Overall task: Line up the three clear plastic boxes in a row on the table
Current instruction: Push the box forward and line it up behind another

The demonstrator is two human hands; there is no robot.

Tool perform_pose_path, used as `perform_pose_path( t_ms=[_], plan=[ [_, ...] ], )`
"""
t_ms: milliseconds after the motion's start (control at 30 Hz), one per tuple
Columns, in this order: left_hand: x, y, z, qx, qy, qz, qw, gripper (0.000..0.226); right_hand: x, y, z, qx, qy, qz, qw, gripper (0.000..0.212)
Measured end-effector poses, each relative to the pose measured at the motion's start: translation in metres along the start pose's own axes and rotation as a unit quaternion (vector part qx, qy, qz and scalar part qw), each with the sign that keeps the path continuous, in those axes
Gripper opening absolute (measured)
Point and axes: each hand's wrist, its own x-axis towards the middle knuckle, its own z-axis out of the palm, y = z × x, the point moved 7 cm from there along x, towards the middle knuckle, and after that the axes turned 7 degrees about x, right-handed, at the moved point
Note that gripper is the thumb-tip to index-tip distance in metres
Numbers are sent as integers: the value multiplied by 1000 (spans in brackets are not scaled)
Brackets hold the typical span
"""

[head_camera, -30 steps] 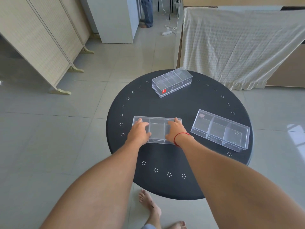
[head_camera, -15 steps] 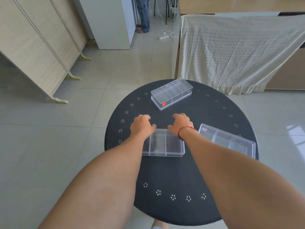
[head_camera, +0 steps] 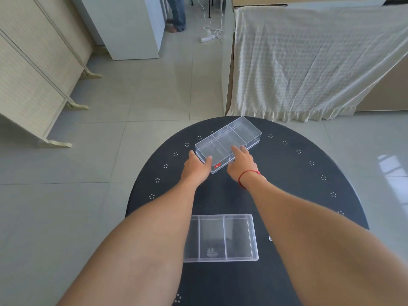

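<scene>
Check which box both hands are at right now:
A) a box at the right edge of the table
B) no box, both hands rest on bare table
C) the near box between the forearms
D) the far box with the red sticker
D: the left hand and right hand are at the near end of the far box bearing the red sticker, while the near box lies untouched between the forearms.

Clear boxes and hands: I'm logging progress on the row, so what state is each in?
Far box: lid shut, lying askew on the table, held at its near end.
Near box: lid shut, flat, untouched.
Third box: hidden.
Left hand: grips the far box's corner.
Right hand: fingers on its lid.
</scene>
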Motion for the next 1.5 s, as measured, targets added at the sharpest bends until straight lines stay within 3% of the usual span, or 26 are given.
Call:
perform_pose_path(
  t_ms=[200, 400, 567, 633, 733, 833, 933, 1033, 1233, 1500],
  plan=[
    [15, 2, 20, 10, -3, -5, 1000, 62, 21, -3, 6, -54, -10, -53, 997, 71],
    [4, -2, 20, 13, 1, -26, 1000, 62, 4, -5, -3, -35, 50, -69, 996, 38],
    [-21, -28, 15, 42, -21, -50, 998, 59, -24, 8, -11, 83, 26, -23, 996, 37],
    [-28, -37, 12, 71, -34, -56, 995, 57, -32, 17, -21, 103, 67, -7, 992, 39],
    [-34, -40, 10, 81, -32, -64, 994, 54, -37, 37, -31, 102, 132, 47, 985, 64],
    [-38, -38, 14, 66, -27, -63, 995, 54, -36, 55, -12, 188, 15, 191, 963, 118],
    [-38, -40, 15, 59, -13, -69, 996, 56, -36, 64, 2, 237, -52, 264, 934, 133],
    [-34, -43, 13, 55, 5, -62, 997, 61, -37, 75, 3, 240, -29, 288, 927, 119],
    [-33, -34, 2, 12, 48, -29, 998, 53, -31, 74, -23, 291, 79, 237, 924, 96],
    [-36, -15, -17, -97, 81, 14, 992, 59, -30, 51, -48, 366, 137, 164, 906, 89]
  ],
)
